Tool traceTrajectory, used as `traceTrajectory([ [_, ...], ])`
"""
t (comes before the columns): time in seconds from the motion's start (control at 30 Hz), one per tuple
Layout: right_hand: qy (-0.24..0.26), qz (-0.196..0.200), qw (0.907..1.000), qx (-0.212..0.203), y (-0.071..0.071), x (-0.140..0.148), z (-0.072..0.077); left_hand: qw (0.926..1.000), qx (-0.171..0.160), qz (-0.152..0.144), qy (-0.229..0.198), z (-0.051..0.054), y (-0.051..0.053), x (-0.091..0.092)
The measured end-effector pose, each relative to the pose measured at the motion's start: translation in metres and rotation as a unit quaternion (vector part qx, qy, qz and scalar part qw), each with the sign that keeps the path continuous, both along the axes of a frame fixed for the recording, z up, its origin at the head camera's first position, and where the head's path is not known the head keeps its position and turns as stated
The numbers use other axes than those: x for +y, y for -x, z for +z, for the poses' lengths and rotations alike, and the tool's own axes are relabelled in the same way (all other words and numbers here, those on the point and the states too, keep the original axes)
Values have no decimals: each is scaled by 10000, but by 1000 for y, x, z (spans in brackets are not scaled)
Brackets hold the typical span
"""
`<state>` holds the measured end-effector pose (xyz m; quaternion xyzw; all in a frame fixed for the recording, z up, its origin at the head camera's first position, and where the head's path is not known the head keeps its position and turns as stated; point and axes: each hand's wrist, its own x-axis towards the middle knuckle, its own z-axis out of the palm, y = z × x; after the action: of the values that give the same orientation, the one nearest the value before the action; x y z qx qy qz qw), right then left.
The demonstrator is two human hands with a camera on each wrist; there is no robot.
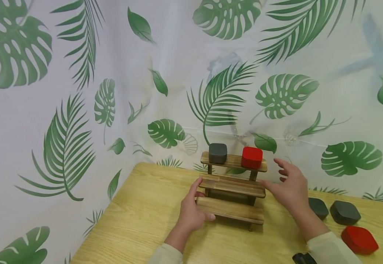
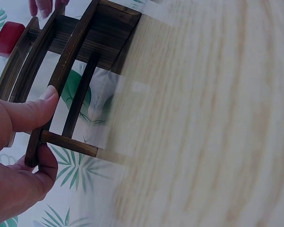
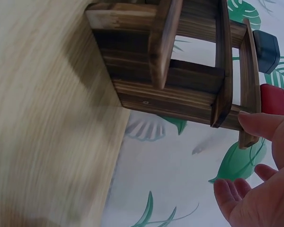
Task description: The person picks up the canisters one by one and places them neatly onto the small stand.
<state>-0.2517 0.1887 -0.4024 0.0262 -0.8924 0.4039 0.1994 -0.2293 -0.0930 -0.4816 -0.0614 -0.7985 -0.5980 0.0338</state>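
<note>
White sheeting (image 1: 175, 62) printed with green leaves hangs beyond the left grip (image 1: 191, 214) and the right grip (image 1: 290, 187). The yellowish, grained worktop (image 1: 135, 220) spreads beneath them. Between the two grips stands the wooden stand (image 1: 231, 185), probably flanked this way so that it can be steadied or shifted without upsetting its load. It is brown with darker, scorched-looking edges, its three stepped tiers rising away from the grips. The left grip holds its front left end, thumb and fingers closed about a board. The right grip is wide and holds nothing, its thumb at the stand's right end; whether it presses there, I cannot tell. To the right of the right grip lie a loose red block (image 1: 359, 240) and two dark blocks (image 1: 345, 212), perhaps kept there within reach. Left of that same grip, on the top tier (image 1: 234, 160), sit a grey block (image 1: 217, 153) and an upper red block (image 1: 252, 157), spaced apart, likely for balance.
</note>
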Motion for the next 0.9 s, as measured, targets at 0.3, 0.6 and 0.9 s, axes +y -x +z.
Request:
traceTrajectory([
  [0.3,-55,-109,9998,-124,-3,10,-6,10000,36,-15,-13,0,1,-1],
  [0.6,-184,-290,9992,-193,-5,25,-16,10000,-24,2,-48,1,0,0],
  [0.9,-612,-362,9972,-249,-10,42,-25,10000,-24,-1,-71,1,-1,0],
])
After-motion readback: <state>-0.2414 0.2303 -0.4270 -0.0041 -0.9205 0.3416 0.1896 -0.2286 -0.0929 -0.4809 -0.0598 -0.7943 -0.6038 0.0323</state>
